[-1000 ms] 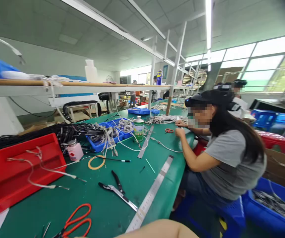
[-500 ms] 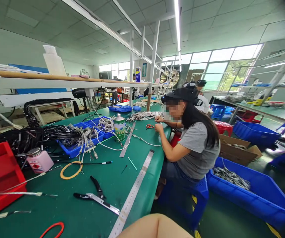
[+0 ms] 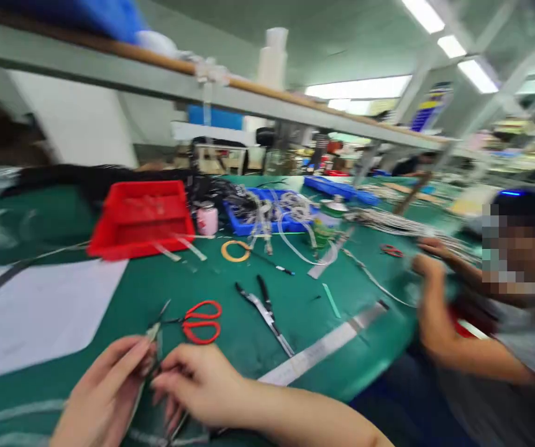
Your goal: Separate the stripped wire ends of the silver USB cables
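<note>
My left hand [image 3: 106, 388] is closed in a pinch around a light-coloured cable [image 3: 154, 332], whose stripped, dark end sticks up past the fingertips. Close beside it, my right hand [image 3: 204, 375] has its fingers curled near the same cable. A thin dark thing shows below those fingers, blurred, so I cannot make out what it is. Just beyond my hands lie scissors with red handles [image 3: 202, 323]. Pliers with black grips [image 3: 267, 310] rest to their right, beside a long steel ruler [image 3: 314, 357].
A red bin [image 3: 143, 239], a pink bottle [image 3: 207, 220] and a blue tray of cables [image 3: 234, 226] stand farther back. White paper [image 3: 48, 323] lies at left, a yellow ring [image 3: 235, 251] mid-table. A co-worker's arm [image 3: 472, 344] is at right.
The view has swung left and down, with blur. Both my hands and the cable are now in sight, and the scissors, red bin and paper show more fully.
</note>
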Motion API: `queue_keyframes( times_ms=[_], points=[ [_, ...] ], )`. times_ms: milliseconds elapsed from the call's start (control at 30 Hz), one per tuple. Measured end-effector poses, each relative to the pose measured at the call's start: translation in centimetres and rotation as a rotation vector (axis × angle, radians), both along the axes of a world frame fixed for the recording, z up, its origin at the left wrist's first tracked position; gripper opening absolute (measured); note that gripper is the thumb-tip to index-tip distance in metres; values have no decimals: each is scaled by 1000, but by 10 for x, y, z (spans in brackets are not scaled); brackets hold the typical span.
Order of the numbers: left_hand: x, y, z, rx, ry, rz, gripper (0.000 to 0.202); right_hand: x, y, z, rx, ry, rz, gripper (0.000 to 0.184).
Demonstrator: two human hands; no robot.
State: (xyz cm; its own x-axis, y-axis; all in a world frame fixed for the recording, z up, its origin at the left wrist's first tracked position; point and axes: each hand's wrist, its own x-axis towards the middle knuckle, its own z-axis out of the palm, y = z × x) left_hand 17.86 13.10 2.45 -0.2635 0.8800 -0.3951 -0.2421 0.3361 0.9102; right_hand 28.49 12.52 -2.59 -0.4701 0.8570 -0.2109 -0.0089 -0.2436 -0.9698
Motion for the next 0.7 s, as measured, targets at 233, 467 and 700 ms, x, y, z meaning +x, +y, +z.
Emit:
queue_keyframes(
  times_ms=[233,467,700],
  points=[
    [-23,-8,-1,161,-249,-33,27,15,-6,28,-33,35,45,50],
    [-23,-13,0,171,-283,-116,20,16,-9,24,-49,19,43,48],
    [-24,-11,1,168,-240,-123,19,18,-8,27,-47,30,58,45]
  ],
)
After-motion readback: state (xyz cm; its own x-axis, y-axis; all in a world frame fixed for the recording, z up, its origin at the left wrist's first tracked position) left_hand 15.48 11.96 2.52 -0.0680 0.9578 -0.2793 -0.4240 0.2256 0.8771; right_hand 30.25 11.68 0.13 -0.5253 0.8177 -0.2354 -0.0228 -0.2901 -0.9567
